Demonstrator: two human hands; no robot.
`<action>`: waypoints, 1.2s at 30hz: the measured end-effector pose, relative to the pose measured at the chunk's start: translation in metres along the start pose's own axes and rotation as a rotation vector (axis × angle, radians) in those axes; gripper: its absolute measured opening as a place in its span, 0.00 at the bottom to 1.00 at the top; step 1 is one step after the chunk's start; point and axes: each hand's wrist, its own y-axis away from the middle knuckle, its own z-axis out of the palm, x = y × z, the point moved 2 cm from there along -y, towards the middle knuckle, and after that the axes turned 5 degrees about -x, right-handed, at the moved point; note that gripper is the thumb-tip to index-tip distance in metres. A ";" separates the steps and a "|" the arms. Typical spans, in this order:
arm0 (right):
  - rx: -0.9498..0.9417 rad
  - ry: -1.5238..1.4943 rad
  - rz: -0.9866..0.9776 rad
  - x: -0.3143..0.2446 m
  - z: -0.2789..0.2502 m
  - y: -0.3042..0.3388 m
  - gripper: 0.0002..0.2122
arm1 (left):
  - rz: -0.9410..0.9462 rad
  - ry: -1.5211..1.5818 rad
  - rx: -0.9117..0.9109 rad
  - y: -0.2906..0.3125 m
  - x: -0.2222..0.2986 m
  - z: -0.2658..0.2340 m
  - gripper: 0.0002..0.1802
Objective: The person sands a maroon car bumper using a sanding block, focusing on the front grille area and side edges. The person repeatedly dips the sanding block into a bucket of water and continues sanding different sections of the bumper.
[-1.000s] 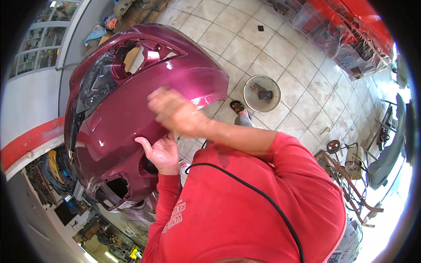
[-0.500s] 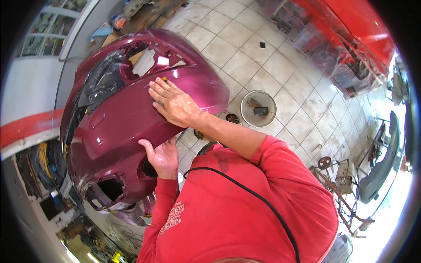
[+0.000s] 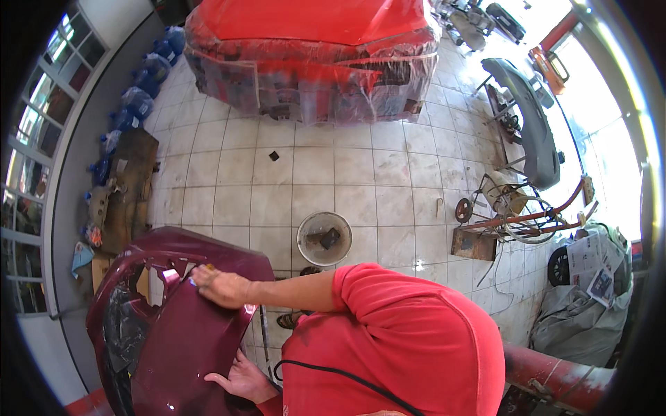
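Note:
A glossy maroon car bumper [image 3: 191, 343] stands at the lower left, with openings and black plastic sheeting along its far side. My right hand [image 3: 225, 287] presses on its upper face beside an opening, fingers close together and slightly smeared by motion. A small yellowish bit shows at the fingers; what lies under them is hidden. Lower down, my left hand [image 3: 246, 380] holds the bumper's near edge, palm turned up. Its thumb rests across the maroon surface, and the other fingers lie along the edge, partly hidden.
A round basin [image 3: 302, 239] holding a dark block stands on the tiled floor. Behind is a red car [image 3: 312, 24] with plastic-wrapped front. A grey bumper [image 3: 531, 125] and a metal-framed cart [image 3: 517, 218] stand right. Blue water jugs [image 3: 146, 83] line the left wall.
My view has swung to the right, so the maroon bumper sits lower left and more floor shows. My right hand has shifted along the bumper toward its far end; the left stays at the near edge.

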 end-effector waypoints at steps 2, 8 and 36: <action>-0.017 -0.169 0.303 0.047 -0.002 -0.006 0.24 | 0.007 -0.003 -0.012 -0.002 0.001 -0.013 0.45; 0.046 -0.046 0.078 -0.036 -0.011 0.000 0.39 | -0.029 0.083 -0.065 0.009 0.011 0.008 0.41; -0.056 -0.021 0.049 -0.033 -0.003 0.017 0.28 | 0.094 -0.024 0.030 0.017 0.013 -0.010 0.41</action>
